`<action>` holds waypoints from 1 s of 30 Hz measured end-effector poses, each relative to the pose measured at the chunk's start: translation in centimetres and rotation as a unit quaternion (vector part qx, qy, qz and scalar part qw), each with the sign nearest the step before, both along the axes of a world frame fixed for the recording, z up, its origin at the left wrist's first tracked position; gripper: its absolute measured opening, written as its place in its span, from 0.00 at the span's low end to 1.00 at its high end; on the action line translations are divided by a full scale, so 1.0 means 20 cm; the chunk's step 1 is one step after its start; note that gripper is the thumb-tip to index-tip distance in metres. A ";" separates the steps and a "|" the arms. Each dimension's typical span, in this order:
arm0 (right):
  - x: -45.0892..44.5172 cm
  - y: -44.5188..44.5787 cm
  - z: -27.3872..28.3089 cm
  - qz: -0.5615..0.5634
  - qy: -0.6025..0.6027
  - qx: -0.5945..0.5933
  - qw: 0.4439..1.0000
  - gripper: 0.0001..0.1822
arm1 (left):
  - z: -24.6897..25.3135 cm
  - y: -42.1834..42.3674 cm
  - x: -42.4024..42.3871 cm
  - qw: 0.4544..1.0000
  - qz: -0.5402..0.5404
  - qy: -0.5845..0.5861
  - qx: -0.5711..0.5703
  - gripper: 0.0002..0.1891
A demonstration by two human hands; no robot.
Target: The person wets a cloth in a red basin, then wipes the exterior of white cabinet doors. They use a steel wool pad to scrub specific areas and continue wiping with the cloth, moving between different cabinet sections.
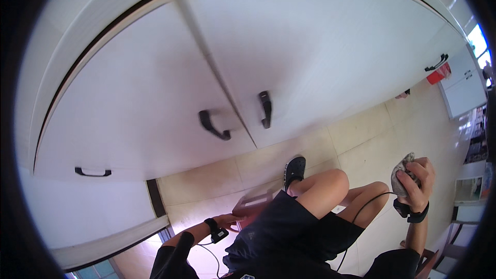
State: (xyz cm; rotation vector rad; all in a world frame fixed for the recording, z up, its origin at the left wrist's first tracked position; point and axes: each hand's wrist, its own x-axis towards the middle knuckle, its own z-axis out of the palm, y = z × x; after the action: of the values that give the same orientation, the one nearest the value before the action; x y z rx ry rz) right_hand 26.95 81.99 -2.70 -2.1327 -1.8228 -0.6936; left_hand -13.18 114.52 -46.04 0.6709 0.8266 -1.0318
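A crumpled greyish cloth (401, 178) is gripped in my right hand (416, 180), raised at the right beyond my bent knees. My left hand (228, 221) is low beside my left thigh, at the edge of a reddish-brown chair or stool (248, 211); its fingers are partly hidden, so its grip is unclear. Before me are white cabinet doors with black pull handles, one (213, 126) left of the seam and another (266, 109) right of it. Both doors are closed. Each of my wrists wears a black strapped device with a cable.
Beige floor tiles (360, 139) run below the cabinets. A red bin (438, 74) with a plastic liner stands at the far right, near another white cabinet (463, 89). Chairs (453, 252) are at the lower right. A black clog (295, 168) is on my foot.
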 end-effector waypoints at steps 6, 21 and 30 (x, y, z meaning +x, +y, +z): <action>0.12 -0.21 -0.15 -0.046 0.055 0.044 0.996 0.18 | -0.01 0.02 -0.08 0.995 0.041 0.095 0.019 0.24; 0.48 -0.84 -0.72 -0.242 0.144 0.209 0.936 0.21 | 0.36 0.04 0.13 0.968 -0.075 0.047 0.234 0.38; 0.94 -0.56 -0.85 -0.166 0.197 0.201 0.945 0.20 | 0.39 0.01 0.17 0.962 -0.052 0.071 0.257 0.41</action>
State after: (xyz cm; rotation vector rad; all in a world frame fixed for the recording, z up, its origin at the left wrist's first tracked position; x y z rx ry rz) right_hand 45.75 70.87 -19.69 -2.1175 -1.0285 -0.5895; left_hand -9.88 114.77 -38.28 1.0989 1.2145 -0.9711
